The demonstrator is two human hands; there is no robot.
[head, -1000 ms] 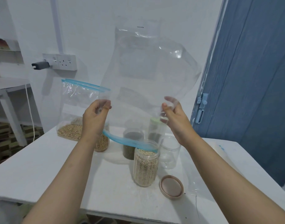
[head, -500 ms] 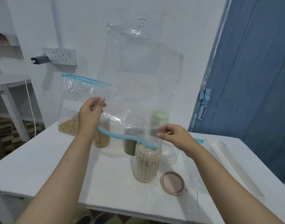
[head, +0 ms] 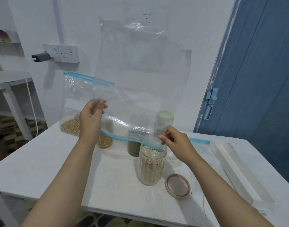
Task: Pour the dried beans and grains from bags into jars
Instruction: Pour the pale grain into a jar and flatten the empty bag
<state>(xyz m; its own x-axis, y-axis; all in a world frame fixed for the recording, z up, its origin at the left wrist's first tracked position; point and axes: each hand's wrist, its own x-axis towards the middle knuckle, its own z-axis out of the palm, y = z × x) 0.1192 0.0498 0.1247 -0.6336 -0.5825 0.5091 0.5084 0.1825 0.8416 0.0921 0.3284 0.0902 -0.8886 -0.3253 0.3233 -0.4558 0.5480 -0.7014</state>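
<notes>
- The person holds a large clear zip bag upside down, its blue zip mouth hanging at the rim of an open ribbed jar. The bag looks empty; no grain shows inside it.
- The left hand pinches the bag's edge up high, fingers curled on the plastic. The right hand pinches the plastic near the zip, just beside the jar's mouth.
- The ribbed jar is filled with pale grain almost to the top, so this pour appears finished. Its brown lid lies on the white table just beside it, not yet screwed on.
- Behind, a jar of tan grain and a jar of dark green beans already hold their contents. A green-lidded jar stands at the back; its contents cannot be told.
- A second zip bag stands at the back left with tan grain in its bottom, so at least one pour seems left.
- An empty clear jar stands behind the right hand, likely awaiting that grain.
</notes>
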